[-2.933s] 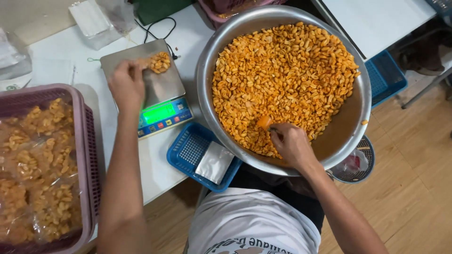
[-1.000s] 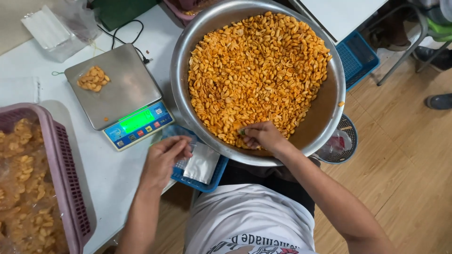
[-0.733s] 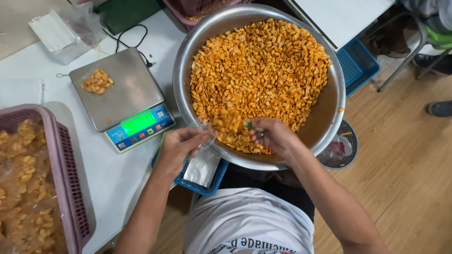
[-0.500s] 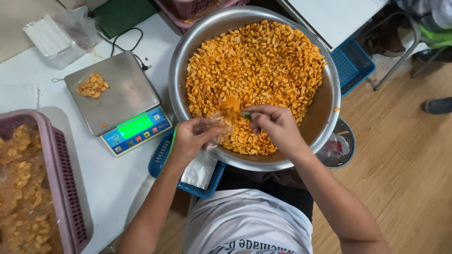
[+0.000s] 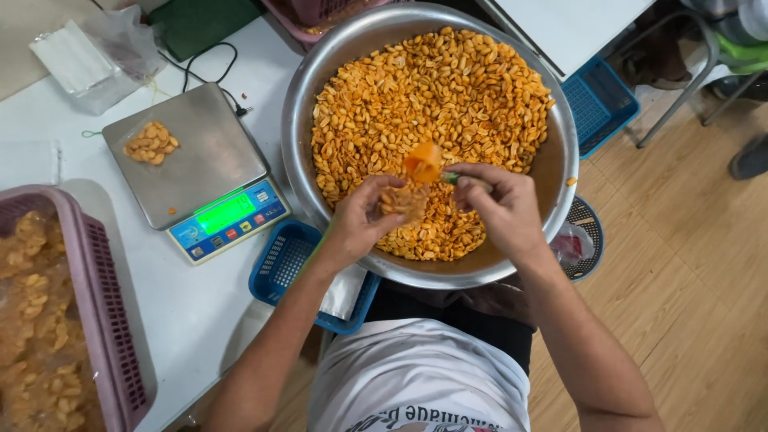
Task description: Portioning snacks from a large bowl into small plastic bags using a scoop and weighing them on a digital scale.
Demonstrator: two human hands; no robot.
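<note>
White bench [image 5: 184, 296] and wood-plank floor frame a snack-packing station seen from above, where a person in a pale printed shirt works over a wide steel basin [image 5: 560, 160] heaped with orange spiced peanuts [image 5: 432, 88]. The left hand [image 5: 360, 224] pinches open a small clear bag [image 5: 404, 200], already partly filled with nuts, just above the near side of the heap. The right hand [image 5: 500, 204] is closed around the green handle of a small orange scoop [image 5: 422, 162], tipped at the bag's mouth.

The bag looks thin, limp and slippery, light even when filled; it would likely be best held by its upper rim, near the opening, so the mouth stays wide and the weight hangs below. The scoop appears rigid and light, and its short handle is the natural place to hold it.

To the left, a digital scale [image 5: 192, 172] with a lit green display carries a small packet of nuts [image 5: 150, 142] on its steel platform. A blue plastic basket [image 5: 284, 260] sits at the bench edge below the scale, partly under the left forearm, with a white sachet in it. At far left, a pink crate [image 5: 104, 280] holds filled packets. Spare clear bags [image 5: 80, 60] lie at the back of the bench.
</note>
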